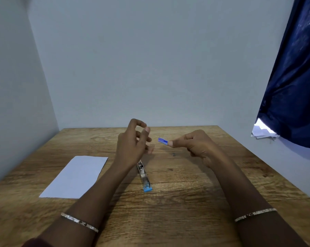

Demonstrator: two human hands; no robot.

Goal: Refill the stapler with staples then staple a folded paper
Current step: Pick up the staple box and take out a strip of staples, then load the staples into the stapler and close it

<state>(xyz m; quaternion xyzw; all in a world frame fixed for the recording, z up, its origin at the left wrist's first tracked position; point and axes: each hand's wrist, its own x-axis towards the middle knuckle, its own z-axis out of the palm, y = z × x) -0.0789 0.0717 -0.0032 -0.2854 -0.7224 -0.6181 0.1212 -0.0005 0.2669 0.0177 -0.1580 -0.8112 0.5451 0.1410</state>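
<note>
A small metal stapler (pixel 145 177) with a blue rear end lies on the wooden table (pixel 186 193), its front partly hidden under my left wrist. My left hand (pixel 132 141) hovers above it, fingers curled and apart, and I cannot see anything held in it. To the right, my right hand (pixel 195 145) pinches a small blue staple box (pixel 162 141) between thumb and forefinger, raised above the table and pointing toward the left hand. A white folded paper (pixel 75 177) lies flat on the table at the left.
Grey walls close the table at the back and left. A dark blue curtain (pixel 296 77) hangs at the right, with some white papers (pixel 263 131) under its lower edge. A tiny dark speck (pixel 173 154) lies on the table between my hands.
</note>
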